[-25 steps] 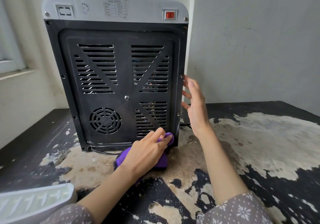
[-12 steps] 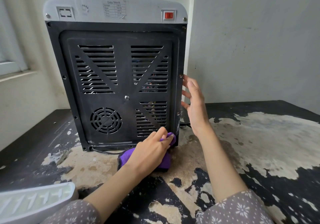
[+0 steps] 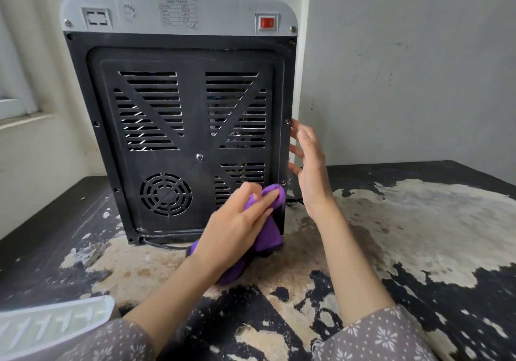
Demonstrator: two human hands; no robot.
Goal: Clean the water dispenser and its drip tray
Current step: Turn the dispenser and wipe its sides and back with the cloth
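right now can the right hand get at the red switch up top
Probably yes: the right hand is open and holds nothing, beside the dispenser's right edge, and nothing lies between it and the red switch above.

Single head cam, looks fwd and down from the table's (image 3: 418, 235) near edge, close to the water dispenser's (image 3: 178, 126) back panel; walls behind, far edge in view.

The grey-topped water dispenser with its black slotted back panel (image 3: 178, 126) is stood upright on the counter, rear side shown, a red switch seen at its upper right. A purple cleaning cloth (image 3: 269, 221) is pressed against its lower right corner. The white slotted plastic drip tray (image 3: 53, 320) is laid flat at the near left.
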